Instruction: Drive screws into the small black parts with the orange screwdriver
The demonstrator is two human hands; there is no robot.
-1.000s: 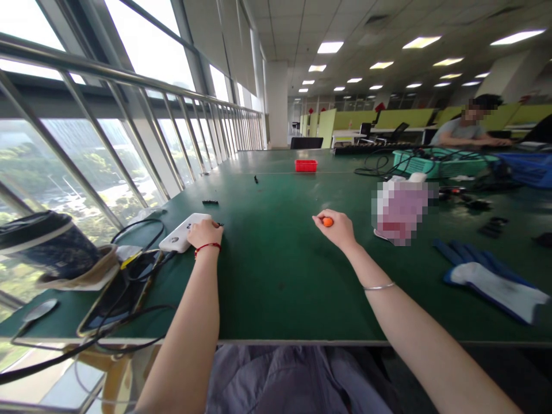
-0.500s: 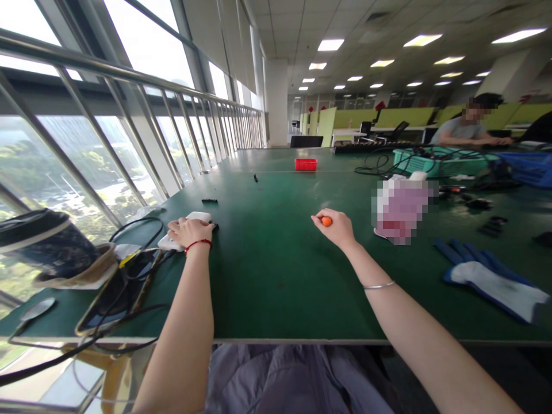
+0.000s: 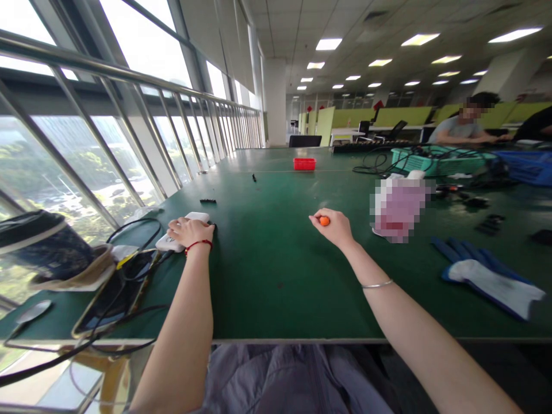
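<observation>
- While resting the left hand (image 3: 190,231) palm down over the white device (image 3: 202,216), holds an orange-ended item (image 3: 325,221) in the right hand (image 3: 337,229), curled closed, well to the right of the white device.
- Has the left fingers bent and spread; cannot tell whether gripping the white device or merely touching.
- Could snag the black cables (image 3: 30,374), left of and nearer than the white device, if sliding it sideways.
- Might knock the black strip (image 3: 208,201), just beyond the white device, if pushing the left hand forward.
- Could drop the orange-ended item onto the counter (image 3: 276,270) and perhaps send it rolling, if loosening the right fingers.
- Hides much of the white device beneath the left hand; leaves a small dark thing (image 3: 213,224) at its right side hard to identify.
- Cannot make out the rest of the orange-ended item, covered by the fist.
- Cannot read the pixel-masked pinkish package (image 3: 403,207), far right of the white device.
</observation>
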